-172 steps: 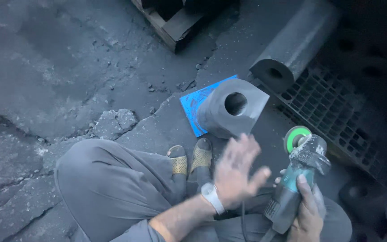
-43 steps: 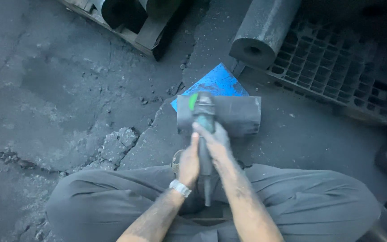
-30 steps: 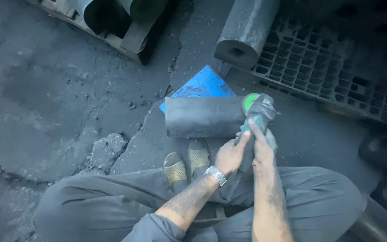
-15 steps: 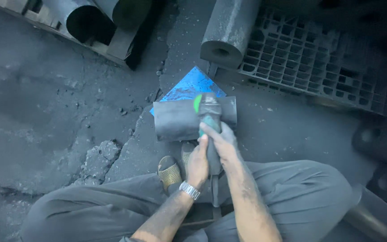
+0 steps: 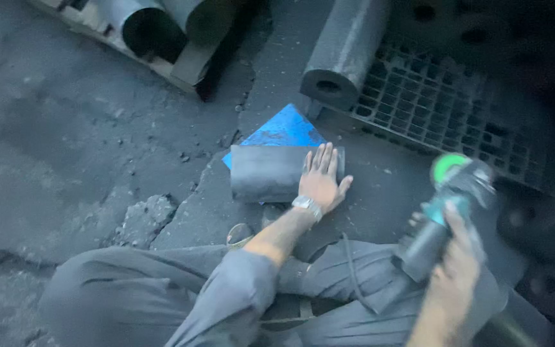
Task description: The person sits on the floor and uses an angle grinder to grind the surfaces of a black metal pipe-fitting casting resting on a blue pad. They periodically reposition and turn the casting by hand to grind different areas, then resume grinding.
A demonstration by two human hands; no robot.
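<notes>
The left hand [image 5: 319,183] lies flat and released on the right end of the block [image 5: 271,173]; the right hand [image 5: 460,270] grasps the grinder [image 5: 448,209], lifted well apart at the block's 3 o'clock. The block looks heavy, stiff, rough metal, best gripped at both ends. It lies on the floor [image 5: 97,141] over a blue sheet [image 5: 284,128], a pipe [image 5: 345,51] at 1 o'clock.

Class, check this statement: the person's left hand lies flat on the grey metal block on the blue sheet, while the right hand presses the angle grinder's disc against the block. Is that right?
Not quite. The head view shows the angle grinder held off to the side in the right hand, its disc clear of the grey metal block. The rest stands: the left hand lies flat on the block, which sits on the blue sheet.
</notes>
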